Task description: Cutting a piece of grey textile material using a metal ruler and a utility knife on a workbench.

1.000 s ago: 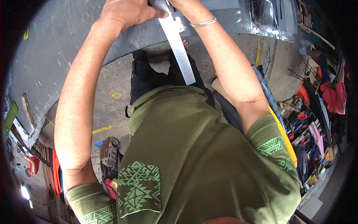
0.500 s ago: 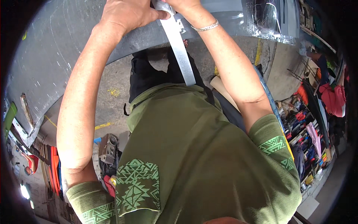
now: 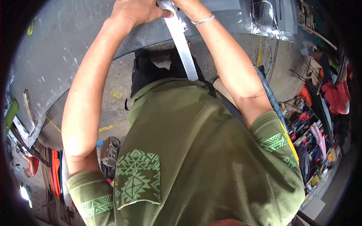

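Observation:
A long flat metal straightedge (image 3: 182, 45) slants over the near edge of the grey worktable (image 3: 75, 41), its lower end close to my waist. My left hand (image 3: 138, 10) holds it near the top of the picture, the thumb laid across its face; the other fingertips are cut off. Just right of the straightedge's upper end is my right hand (image 3: 187, 3), with a silver bracelet at the wrist. Its fingers lie beyond the top edge, so I cannot see what they hold. A small shiny torn patch (image 3: 183, 25) shows beside the straightedge.
Clear plastic sheeting (image 3: 269, 22) covers the table's right part. A wooden stick (image 3: 28, 107) lies at the far left. On the right stands a crowded heap of tools and cloths (image 3: 311, 139), with a person in red (image 3: 335, 98) beyond. A grey device (image 3: 110, 150) sits below left.
The view has shifted slightly, and both arms appear a little further right on the left side and left on the right side. My left thumb remains on the straightedge.

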`<act>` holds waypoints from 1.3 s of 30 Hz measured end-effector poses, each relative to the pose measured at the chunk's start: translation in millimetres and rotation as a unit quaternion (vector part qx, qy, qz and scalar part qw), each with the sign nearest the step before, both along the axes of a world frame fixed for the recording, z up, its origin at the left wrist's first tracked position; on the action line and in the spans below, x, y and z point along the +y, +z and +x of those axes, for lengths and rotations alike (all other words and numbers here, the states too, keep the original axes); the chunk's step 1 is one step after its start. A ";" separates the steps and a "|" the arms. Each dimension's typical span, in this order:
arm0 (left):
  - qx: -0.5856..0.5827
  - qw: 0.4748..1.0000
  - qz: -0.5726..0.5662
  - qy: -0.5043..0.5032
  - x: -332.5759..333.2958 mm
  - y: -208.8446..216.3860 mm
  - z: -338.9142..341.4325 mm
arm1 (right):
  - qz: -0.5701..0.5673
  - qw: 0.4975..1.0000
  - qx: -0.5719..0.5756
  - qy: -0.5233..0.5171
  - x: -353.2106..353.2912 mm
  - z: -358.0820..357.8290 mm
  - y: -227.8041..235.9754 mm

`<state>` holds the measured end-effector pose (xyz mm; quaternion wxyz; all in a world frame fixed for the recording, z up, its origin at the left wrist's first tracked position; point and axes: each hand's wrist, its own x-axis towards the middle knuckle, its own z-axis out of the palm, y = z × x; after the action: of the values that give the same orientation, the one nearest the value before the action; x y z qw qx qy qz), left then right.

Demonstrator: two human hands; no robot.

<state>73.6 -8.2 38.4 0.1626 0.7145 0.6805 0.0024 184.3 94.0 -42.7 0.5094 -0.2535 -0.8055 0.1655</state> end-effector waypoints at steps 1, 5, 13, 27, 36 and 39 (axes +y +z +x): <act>-0.046 0.990 0.130 -0.032 -0.6 10.9 0.6 | -0.023 0.999 -0.043 -0.017 0.7 1.7 -2.7; 0.061 0.998 0.024 -0.003 15.5 -18.4 -0.9 | -0.385 0.916 0.114 0.020 -9.4 24.9 31.0; 0.022 0.996 -0.089 0.001 16.8 -8.7 -1.7 | -0.481 0.862 0.118 -0.107 -71.3 175.6 190.5; -0.052 0.997 -0.055 -0.005 13.1 -17.0 -10.4 | -0.611 0.765 0.020 -0.200 -234.3 155.5 57.2; -0.103 0.992 0.065 -0.018 4.7 -9.8 -11.1 | -0.498 0.826 -0.249 -0.092 -232.2 144.2 30.8; -0.164 0.973 0.163 0.012 11.2 -29.0 -21.0 | -0.490 0.828 -0.196 -0.192 -239.9 171.7 29.7</act>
<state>52.6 3.0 9.5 0.1532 0.7132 0.6432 0.2328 356.0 -146.0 -13.1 0.1712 -0.6463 -0.6367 0.3842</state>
